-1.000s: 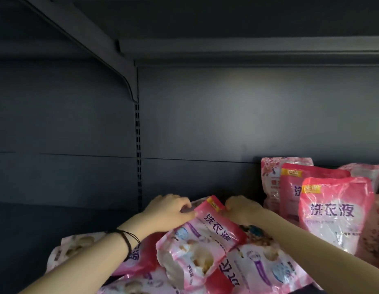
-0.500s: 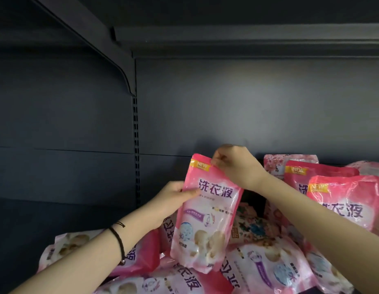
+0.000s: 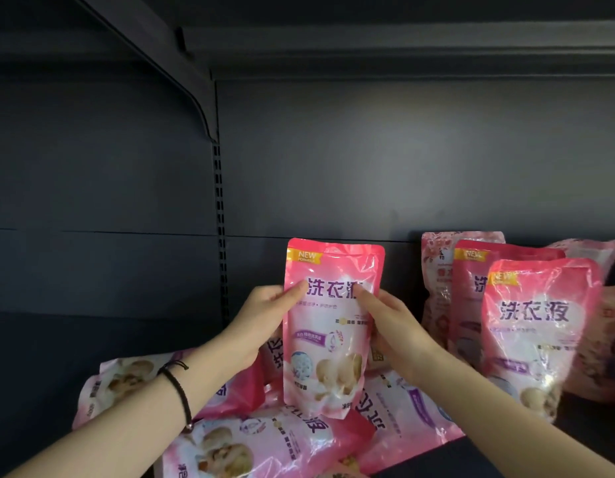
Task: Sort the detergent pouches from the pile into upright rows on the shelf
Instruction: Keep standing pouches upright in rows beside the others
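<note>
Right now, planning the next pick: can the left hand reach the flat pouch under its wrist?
Probably not yet: the left hand grips the held pouch, though the flat pouch lies exposed.

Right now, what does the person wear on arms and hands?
No sleeves or gloves; both forearms bare. A thin black cord bracelet with a small bead circles the wrist of the left hand. The right hand and wrist wear nothing.

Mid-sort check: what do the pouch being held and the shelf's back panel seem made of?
The held pouch: apparently thin glossy plastic film, printed pink; glare streaks and crinkles show where the left hand and right hand pinch its sides. The back panel: probably painted sheet metal, matt dark grey; flat, with a horizontal seam and a slotted upright.
</note>
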A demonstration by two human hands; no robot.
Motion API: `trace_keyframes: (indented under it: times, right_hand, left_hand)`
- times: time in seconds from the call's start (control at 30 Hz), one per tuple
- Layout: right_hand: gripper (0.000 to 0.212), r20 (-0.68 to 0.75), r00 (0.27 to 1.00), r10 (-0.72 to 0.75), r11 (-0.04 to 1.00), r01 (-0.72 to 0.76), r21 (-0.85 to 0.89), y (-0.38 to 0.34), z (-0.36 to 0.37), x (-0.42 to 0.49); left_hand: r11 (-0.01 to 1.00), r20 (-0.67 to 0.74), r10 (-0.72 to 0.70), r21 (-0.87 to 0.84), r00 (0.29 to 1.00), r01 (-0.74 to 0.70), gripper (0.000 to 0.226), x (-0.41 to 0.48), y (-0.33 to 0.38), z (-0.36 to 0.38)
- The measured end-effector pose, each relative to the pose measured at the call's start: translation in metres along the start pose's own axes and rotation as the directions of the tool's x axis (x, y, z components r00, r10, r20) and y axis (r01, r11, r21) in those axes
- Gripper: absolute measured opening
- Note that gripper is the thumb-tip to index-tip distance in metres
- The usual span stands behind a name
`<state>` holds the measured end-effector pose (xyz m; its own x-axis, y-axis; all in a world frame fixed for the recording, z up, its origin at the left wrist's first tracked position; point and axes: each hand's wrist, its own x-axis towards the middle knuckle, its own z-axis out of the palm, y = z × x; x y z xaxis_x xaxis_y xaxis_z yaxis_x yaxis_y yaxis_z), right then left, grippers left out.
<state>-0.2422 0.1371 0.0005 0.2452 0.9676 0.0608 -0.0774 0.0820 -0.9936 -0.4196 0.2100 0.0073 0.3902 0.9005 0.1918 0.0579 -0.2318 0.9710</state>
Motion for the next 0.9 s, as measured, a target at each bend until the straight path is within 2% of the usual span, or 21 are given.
trace_keyframes:
  times: [0.1, 0.2, 0.3, 0.53, 0.6, 0.73, 0.9]
  right_hand:
    - [0.025, -0.054, 0.992, -0.116, 0.993, 0.116, 0.001, -0.001, 0.003, -0.004]
    - [0.022, -0.103, 0.971, -0.218, 0.975, 0.221, 0.021, -0.007, 0.002, -0.014]
    - [0.02, -0.116, 0.954, -0.277, 0.957, 0.284, 0.051, -0.016, -0.001, -0.029]
    - [0.02, -0.068, 0.949, -0.306, 0.913, 0.313, 0.26, -0.045, -0.024, -0.061]
    - [0.021, -0.081, 0.941, -0.328, 0.905, 0.338, 0.259, -0.051, -0.038, -0.071]
    - [0.024, -0.102, 0.935, -0.339, 0.902, 0.353, 0.248, -0.057, -0.074, -0.095]
    - [0.023, -0.108, 0.937, -0.333, 0.911, 0.349, 0.22, -0.056, -0.132, -0.122]
  left_hand:
    - [0.999, -0.022, 0.029, -0.035, 0.999, -0.03, 0.056, -0.003, 0.003, 0.0]
    - [0.997, -0.001, 0.06, -0.056, 0.998, -0.06, 0.043, -0.009, 0.01, 0.003]
    - [0.993, 0.016, 0.101, -0.057, 0.995, -0.1, 0.039, -0.019, 0.022, 0.01]
    - [0.978, 0.036, 0.197, -0.083, 0.98, -0.193, 0.039, -0.042, 0.058, 0.043]
    - [0.972, 0.048, 0.218, -0.104, 0.975, -0.212, 0.036, -0.05, 0.065, 0.058]
    - [0.972, 0.064, 0.221, -0.096, 0.973, -0.215, 0.049, -0.063, 0.077, 0.095]
    - [0.976, 0.111, 0.196, -0.119, 0.974, -0.183, 0.041, -0.079, 0.078, 0.155]
